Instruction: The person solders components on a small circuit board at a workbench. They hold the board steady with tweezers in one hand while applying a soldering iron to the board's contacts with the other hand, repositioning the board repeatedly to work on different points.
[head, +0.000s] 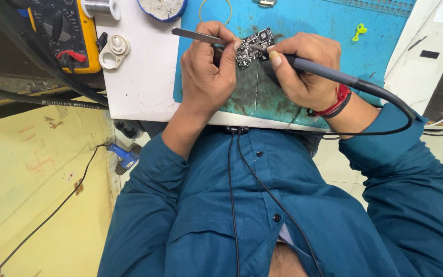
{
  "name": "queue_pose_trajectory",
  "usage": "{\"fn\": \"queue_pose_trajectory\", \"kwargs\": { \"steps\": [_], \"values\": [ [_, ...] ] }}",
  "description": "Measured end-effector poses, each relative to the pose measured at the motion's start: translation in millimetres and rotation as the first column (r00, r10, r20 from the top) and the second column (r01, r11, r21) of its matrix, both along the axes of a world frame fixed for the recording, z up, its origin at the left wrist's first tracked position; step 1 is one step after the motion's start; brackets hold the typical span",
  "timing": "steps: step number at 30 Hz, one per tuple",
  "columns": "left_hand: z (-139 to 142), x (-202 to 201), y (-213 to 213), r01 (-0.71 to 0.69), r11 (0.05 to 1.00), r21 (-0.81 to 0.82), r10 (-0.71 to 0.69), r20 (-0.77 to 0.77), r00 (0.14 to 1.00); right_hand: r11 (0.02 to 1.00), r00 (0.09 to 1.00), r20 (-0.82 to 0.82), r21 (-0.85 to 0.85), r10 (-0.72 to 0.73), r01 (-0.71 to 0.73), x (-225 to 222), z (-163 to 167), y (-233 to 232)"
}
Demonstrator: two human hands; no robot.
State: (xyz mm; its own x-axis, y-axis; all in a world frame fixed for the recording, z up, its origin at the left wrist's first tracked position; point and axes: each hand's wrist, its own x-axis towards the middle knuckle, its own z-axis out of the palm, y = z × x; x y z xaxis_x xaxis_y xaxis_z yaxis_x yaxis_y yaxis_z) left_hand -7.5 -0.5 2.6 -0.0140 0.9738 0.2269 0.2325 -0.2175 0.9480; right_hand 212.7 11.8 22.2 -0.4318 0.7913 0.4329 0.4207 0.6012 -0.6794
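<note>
While the left hand [207, 69] is pinching grey tweezers [198, 37], the right hand [303, 69] is working a soldering iron [329, 73] on a small black circuit board [255, 46].

The board is sitting on the blue work mat [314, 25] roughly mid-mat, over a dark scorched patch, and both tool tips are meeting at it. Left fingers are pressed together around the tweezers, right fingers are curling pen-style around the iron's grip, its cable looping off toward the bench's right edge. A yellow multimeter [65, 28] and a solder spool [101, 7] are hanging out at the bench's far left corner.
</note>
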Motion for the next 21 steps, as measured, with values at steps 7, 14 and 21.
{"fn": "queue_pose_trajectory", "kwargs": {
  "steps": [7, 14, 21],
  "values": [
    [2.2, -0.1, -0.8, 0.019, 0.999, 0.033, -0.020, 0.018, 1.000, 1.000, 1.000, -0.017, -0.019, -0.007, 0.007, 1.2, 0.1, -1.4],
    [8.1, -0.7, -0.1, 0.019, 0.999, -0.028, -0.019, -0.013, 1.000, 1.000, 1.000, -0.014, -0.022, -0.008, 0.008, 0.5, 0.3, -1.4],
    [7.9, -0.7, 0.1, 0.027, 0.999, -0.039, -0.027, 0.004, 1.000, 1.000, 1.000, -0.008, -0.015, -0.005, 0.005, 0.3, 0.1, -1.0]
  ]
}}
